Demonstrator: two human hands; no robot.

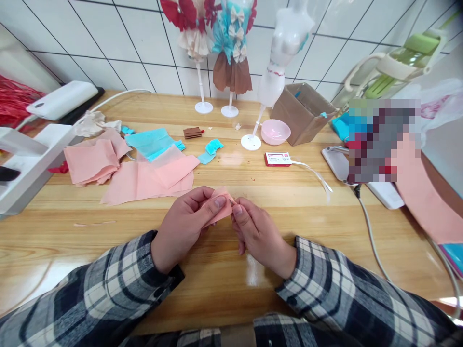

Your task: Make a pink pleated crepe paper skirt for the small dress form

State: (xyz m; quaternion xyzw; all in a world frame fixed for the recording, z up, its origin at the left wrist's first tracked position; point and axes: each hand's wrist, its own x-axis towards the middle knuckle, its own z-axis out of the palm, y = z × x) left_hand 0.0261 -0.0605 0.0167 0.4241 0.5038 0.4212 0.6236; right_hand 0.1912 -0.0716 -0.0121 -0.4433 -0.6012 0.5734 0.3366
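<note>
A pixelated patch at the right of the frame conceals whatever lies there. The upper edge cuts off three small dress forms (278, 62); the left edge cuts off the red shredded material (18, 99). At the centre of the frame, a small folded pink piece (221, 205) is partly covered by the left hand (183, 221). That hand is closed, thumb pressed on top of the piece; its other fingers are largely hidden beneath. The right hand (258, 230) is nearly closed, thumb and forefinger pinched at the piece's right edge. A small dark tip shows there, too small to identify; whether the right hand grips it or the piece cannot be told. Larger pink sheets (144, 180) lie on the desk (123, 250), left of centre, beside a blue sheet (150, 141).
</note>
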